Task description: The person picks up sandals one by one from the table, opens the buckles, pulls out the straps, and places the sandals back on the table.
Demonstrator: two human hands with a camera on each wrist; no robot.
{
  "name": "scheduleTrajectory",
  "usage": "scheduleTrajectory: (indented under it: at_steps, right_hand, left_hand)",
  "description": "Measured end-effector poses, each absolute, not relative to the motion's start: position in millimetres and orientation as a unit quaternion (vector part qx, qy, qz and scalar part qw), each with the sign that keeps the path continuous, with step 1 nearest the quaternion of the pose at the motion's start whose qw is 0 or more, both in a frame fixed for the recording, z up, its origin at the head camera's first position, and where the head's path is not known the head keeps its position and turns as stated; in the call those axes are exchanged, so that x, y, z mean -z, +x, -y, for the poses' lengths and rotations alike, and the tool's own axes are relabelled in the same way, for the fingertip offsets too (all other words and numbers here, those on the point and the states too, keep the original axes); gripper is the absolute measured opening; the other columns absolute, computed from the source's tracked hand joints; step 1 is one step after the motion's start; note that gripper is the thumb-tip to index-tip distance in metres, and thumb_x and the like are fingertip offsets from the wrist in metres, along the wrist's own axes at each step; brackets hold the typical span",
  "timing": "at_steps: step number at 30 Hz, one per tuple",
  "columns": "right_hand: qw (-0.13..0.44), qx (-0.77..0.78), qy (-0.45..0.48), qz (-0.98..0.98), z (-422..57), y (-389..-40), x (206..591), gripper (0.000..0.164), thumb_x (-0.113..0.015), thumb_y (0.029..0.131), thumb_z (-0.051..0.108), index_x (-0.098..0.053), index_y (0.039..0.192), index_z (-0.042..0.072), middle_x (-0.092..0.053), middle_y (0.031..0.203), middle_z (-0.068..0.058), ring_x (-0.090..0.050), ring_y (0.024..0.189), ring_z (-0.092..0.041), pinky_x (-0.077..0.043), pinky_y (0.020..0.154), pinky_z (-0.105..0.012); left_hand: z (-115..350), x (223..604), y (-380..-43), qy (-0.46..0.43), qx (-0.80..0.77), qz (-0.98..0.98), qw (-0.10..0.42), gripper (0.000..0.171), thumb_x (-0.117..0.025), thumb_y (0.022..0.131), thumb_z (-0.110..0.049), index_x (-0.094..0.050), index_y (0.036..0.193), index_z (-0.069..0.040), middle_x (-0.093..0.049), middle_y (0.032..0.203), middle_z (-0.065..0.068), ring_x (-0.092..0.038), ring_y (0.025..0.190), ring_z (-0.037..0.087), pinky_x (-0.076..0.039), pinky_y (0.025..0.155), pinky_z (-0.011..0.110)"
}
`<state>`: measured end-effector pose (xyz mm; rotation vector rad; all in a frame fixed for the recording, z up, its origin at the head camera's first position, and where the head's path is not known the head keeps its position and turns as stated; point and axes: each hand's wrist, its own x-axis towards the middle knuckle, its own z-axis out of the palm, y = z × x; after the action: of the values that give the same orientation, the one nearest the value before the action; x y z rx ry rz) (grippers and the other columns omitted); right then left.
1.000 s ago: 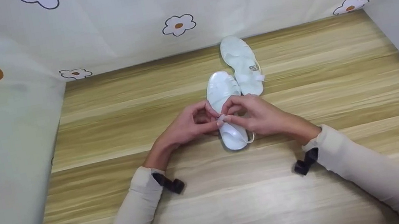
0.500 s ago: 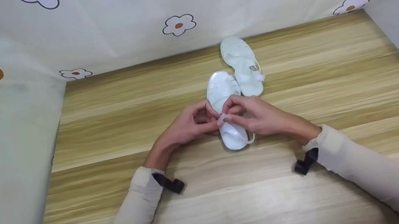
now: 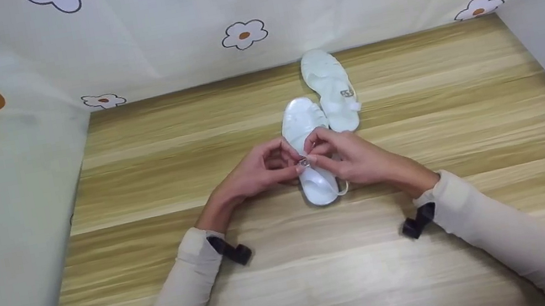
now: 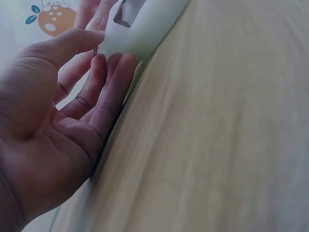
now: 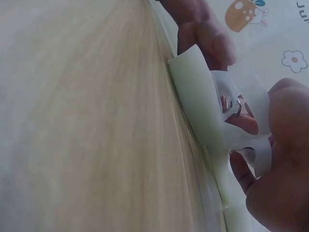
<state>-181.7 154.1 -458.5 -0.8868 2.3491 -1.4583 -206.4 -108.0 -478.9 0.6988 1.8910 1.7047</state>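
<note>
A white jelly sandal (image 3: 303, 116) lies on the wood-patterned tabletop, toe away from me. Over its heel half, my left hand (image 3: 267, 168) pinches the edge of a small silvery buckle (image 3: 304, 162) between thumb and fingertips. From the other side my right hand (image 3: 349, 156) pinches the sandal's white strap right at the buckle. In the right wrist view, the right hand (image 5: 287, 154) is partly behind the translucent straps (image 5: 241, 137). The left wrist view has the left hand (image 4: 58, 116) with its lower fingers against the sandal's sole edge (image 4: 142, 46).
A second white sandal (image 3: 341, 113), its buckle (image 3: 346, 93) showing, lies beyond and to the right, close beside the first. Behind it rises a pale curtain (image 3: 172, 30) with flower prints, and pale walls flank the wooden tabletop (image 3: 297, 294).
My right fingertips have shifted slightly up and to the right, and the metal buckle now shows between both hands. My left hand and both sandals stay nearly in place.
</note>
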Motion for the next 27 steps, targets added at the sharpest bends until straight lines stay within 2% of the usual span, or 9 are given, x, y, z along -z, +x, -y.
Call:
scheduleTrajectory:
  at_steps: [4,8,15,20,27]
  right_hand:
    - [0.117,0.499,-0.305,-0.803,-154.0,-182.4,456.6,0.017,-0.071,0.107,0.023,-0.066,0.118,0.011,-0.082,0.113,0.002,-0.076,0.114,-0.013,-0.057,0.099,-0.026]
    - [0.112,0.497,-0.305,-0.805,-156.0,-184.2,454.1,0.021,-0.076,0.104,0.023,-0.071,0.121,0.012,-0.08,0.115,0.001,-0.076,0.114,-0.014,-0.06,0.099,-0.031]
    - [0.098,0.451,-0.302,-0.834,-162.3,-185.8,450.3,0.022,-0.076,0.103,0.023,-0.077,0.124,0.016,-0.079,0.116,0.003,-0.072,0.107,-0.014,-0.06,0.097,-0.038]
    - [0.088,0.429,-0.313,-0.843,-162.8,-185.7,449.3,0.018,-0.076,0.103,0.026,-0.08,0.117,0.015,-0.08,0.111,0.005,-0.071,0.105,-0.013,-0.06,0.094,-0.036]
    - [0.092,0.439,-0.305,-0.84,-161.8,-185.0,449.5,0.016,-0.077,0.103,0.03,-0.079,0.111,0.017,-0.078,0.105,0.004,-0.071,0.098,-0.013,-0.059,0.088,-0.03]
  left_hand:
    - [109.0,478.9,-206.9,0.257,-0.626,-0.692,0.25,0.026,-0.084,0.095,-0.011,-0.069,0.115,-0.008,-0.071,0.099,0.003,-0.069,0.093,0.016,-0.061,0.083,0.027]
    - [110.2,479.7,-208.1,0.267,-0.624,-0.69,0.252,0.029,-0.084,0.094,-0.012,-0.07,0.12,-0.009,-0.07,0.102,0.003,-0.068,0.095,0.016,-0.059,0.085,0.027]
    - [112.3,477.7,-208.7,0.294,-0.603,-0.695,0.259,0.038,-0.087,0.093,-0.017,-0.073,0.128,-0.014,-0.069,0.114,0.006,-0.066,0.103,0.02,-0.057,0.093,0.03]
    - [111.7,477.6,-208.3,0.292,-0.6,-0.699,0.258,0.035,-0.084,0.097,-0.021,-0.074,0.129,-0.015,-0.073,0.126,0.007,-0.069,0.112,0.024,-0.057,0.097,0.031]
    - [111.2,479.3,-207.5,0.287,-0.616,-0.693,0.242,0.029,-0.084,0.097,-0.018,-0.076,0.124,-0.013,-0.075,0.123,0.008,-0.071,0.108,0.024,-0.059,0.094,0.031]
